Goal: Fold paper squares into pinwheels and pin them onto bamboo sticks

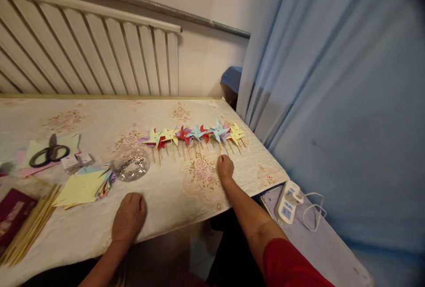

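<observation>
A row of paper pinwheels on thin wooden sticks lies across the tablecloth, in red, yellow, light blue and purple. My right hand is closed at the lower end of the stick of a light blue pinwheel, near the right of the row. Resting on the cloth by the front edge, my left hand is curled into a loose fist with nothing showing in it. Just beyond it stands a clear round dish of small shiny pins. Square coloured paper sheets are stacked to its left.
Black-handled scissors lie on paper at the left, beside small boxes. A bundle of wooden sticks and a dark red packet are nearer. A power strip sits on a lower surface by the blue curtain. A radiator lines the wall.
</observation>
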Demonstrator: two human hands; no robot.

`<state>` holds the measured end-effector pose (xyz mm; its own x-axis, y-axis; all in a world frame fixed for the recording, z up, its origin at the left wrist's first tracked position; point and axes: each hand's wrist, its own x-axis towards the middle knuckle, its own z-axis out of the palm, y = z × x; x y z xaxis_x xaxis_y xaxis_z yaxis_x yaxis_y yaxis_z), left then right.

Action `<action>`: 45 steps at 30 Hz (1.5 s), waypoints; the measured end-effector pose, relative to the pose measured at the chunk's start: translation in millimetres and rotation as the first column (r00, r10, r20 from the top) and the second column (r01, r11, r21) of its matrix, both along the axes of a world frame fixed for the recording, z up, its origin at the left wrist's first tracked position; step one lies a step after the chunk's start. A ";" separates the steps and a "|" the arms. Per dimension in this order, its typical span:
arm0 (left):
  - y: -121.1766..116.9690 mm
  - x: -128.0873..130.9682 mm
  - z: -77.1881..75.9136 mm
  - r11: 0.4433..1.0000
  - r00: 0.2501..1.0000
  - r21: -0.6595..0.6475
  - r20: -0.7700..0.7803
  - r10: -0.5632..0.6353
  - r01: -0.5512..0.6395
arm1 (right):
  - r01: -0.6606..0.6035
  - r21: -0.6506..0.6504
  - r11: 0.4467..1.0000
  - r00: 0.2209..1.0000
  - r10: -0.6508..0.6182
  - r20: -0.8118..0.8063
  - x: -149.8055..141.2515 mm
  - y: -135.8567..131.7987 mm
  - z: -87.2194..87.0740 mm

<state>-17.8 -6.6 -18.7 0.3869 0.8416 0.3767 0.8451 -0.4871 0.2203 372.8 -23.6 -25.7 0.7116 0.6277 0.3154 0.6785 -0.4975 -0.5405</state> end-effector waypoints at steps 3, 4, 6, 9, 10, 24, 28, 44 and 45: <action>0.9 -0.6 -1.8 1.000 1.000 -0.011 0.003 0.002 -0.002 | -0.004 -0.100 0.995 0.997 0.012 0.081 -0.6 4.9 -0.1; 1.2 -0.8 -2.3 1.000 1.000 -0.013 0.003 0.001 -0.001 | -0.003 -0.135 0.991 0.994 0.017 0.108 -0.8 6.5 -0.1; 1.5 -1.1 -2.9 1.000 1.000 -0.013 0.001 0.002 -0.002 | 0.002 -0.178 0.984 0.990 0.023 0.137 -0.9 9.1 -0.1; 1.2 -1.2 -2.7 1.000 1.000 -0.008 0.004 0.003 -0.003 | 0.002 -0.203 0.979 0.989 0.027 0.143 -0.7 12.0 -0.4; 1.1 -1.2 -2.6 1.000 1.000 -0.006 0.008 0.001 -0.001 | 0.002 -0.210 0.978 0.989 0.029 0.145 -0.5 12.6 -0.6; 1.9 -1.5 -4.3 1.000 0.999 -0.001 0.031 -0.013 0.013 | 0.020 -0.260 0.966 0.987 0.022 0.159 -0.3 17.0 -1.0; 2.4 -2.2 -6.2 1.000 1.000 0.002 0.017 -0.014 0.013 | 0.022 -0.264 0.964 0.987 0.021 0.160 0.2 17.8 -1.6; 3.0 -2.5 -6.7 0.999 1.000 0.031 0.005 -0.025 0.025 | 0.019 -0.267 0.963 0.988 0.022 0.150 -1.1 17.5 1.3; 2.9 -2.6 -6.5 0.999 1.000 0.031 0.004 -0.026 0.026 | 0.018 -0.267 0.963 0.989 0.023 0.149 -1.0 17.5 1.1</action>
<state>-20.4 -3.7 -25.2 0.4072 0.8192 0.4038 0.8310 -0.5158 0.2084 371.7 -6.1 -24.6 0.6675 0.7053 0.2388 0.7427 -0.6081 -0.2802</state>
